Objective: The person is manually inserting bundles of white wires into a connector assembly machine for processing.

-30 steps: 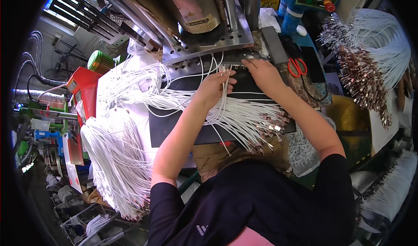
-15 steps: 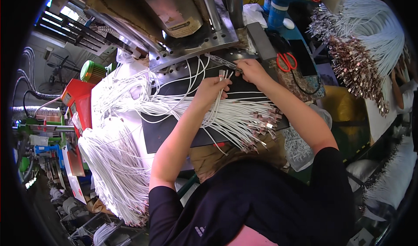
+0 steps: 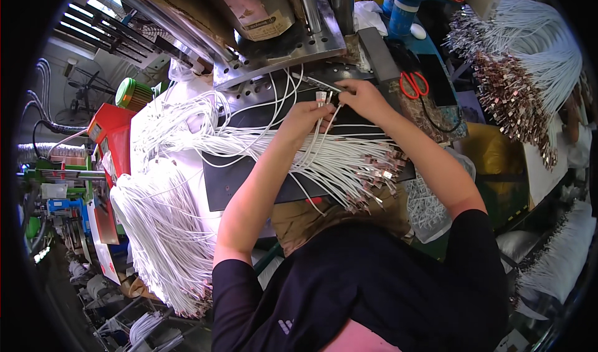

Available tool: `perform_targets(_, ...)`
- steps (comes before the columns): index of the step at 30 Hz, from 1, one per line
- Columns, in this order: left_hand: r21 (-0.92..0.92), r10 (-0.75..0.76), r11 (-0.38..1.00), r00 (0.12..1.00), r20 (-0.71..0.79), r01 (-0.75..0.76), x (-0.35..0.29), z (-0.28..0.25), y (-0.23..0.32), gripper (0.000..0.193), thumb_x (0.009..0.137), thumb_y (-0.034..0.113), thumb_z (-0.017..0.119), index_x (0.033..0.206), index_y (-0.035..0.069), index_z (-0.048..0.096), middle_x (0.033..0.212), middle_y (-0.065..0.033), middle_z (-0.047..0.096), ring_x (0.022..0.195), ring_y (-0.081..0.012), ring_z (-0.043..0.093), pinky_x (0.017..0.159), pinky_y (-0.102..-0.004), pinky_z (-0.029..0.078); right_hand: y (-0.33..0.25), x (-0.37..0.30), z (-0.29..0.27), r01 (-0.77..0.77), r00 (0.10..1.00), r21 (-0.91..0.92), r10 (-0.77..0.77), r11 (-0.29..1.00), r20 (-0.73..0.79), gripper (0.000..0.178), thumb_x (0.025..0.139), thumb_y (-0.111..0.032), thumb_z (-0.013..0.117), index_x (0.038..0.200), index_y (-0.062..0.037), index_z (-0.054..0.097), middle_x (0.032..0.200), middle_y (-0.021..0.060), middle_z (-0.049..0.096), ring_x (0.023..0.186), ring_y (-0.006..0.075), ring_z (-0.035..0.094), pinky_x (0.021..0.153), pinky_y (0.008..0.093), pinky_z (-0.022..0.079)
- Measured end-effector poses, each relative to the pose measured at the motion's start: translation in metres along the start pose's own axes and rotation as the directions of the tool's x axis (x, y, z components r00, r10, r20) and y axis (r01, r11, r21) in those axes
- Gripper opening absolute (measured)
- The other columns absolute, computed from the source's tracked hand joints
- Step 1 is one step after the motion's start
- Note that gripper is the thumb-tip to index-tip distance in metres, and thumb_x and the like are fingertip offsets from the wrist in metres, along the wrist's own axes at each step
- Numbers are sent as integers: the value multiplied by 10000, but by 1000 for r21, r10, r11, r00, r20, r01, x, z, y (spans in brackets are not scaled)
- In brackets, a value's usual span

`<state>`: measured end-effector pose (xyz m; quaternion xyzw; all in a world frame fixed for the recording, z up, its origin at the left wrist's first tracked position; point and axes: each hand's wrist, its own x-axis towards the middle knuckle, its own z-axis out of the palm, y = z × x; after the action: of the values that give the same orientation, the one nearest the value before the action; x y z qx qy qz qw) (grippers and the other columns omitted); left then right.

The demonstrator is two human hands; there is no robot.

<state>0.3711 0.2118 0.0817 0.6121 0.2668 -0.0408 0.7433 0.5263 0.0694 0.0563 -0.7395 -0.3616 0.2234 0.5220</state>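
My left hand (image 3: 306,116) is closed round a few white cables (image 3: 309,151), and their metal plugs stick up above its fingers. Just to its right, my right hand (image 3: 364,99) pinches one white cable near its end. A narrow metal bar (image 3: 321,84) lies right by the right fingertips, at the foot of the press; whether they touch it I cannot tell. Below both hands a thick bundle of white cables (image 3: 336,165) spreads across the black mat (image 3: 227,187), its copper-coloured plugs (image 3: 380,172) pointing right.
A steel press (image 3: 280,59) stands at the far side. Red-handled scissors (image 3: 413,85) lie to the right, above a clear bag of small white parts (image 3: 430,205). More cables hang at the left (image 3: 159,233) and the far right (image 3: 542,53). A red machine (image 3: 112,131) is at left.
My right hand has come off the metal bar and now pinches a cable beside the left hand. The bar lies slightly farther right. My left hand keeps its cables, barely shifted.
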Motion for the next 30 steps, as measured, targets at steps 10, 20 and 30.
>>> perform_targets(10,201,-8,980,999,42,-1,3,-2,0,187,903,215,712,927,32,740,689,10,648,605,-84,603,580,-210,452,-2,0,-9,-19,967,2,17,1000,255,373,840,-146,632,1157,48,662,850,75,694,778,121,623,729,298,492)
perform_targets(20,-56,28,998,999,-43,-30,-3,-14,4,282,942,266,670,1080,26,725,899,-24,679,764,-102,620,695,-239,489,4,2,-22,-17,995,56,12,998,102,611,769,-456,794,1117,34,685,860,115,708,778,189,656,714,329,496)
perform_targets(30,69,-54,996,998,39,51,-6,-13,11,273,943,247,650,1064,16,730,860,-11,672,749,-97,606,693,-230,478,0,-3,-26,-147,968,12,142,989,208,404,834,-230,791,1127,17,664,956,72,711,850,114,640,765,273,500)
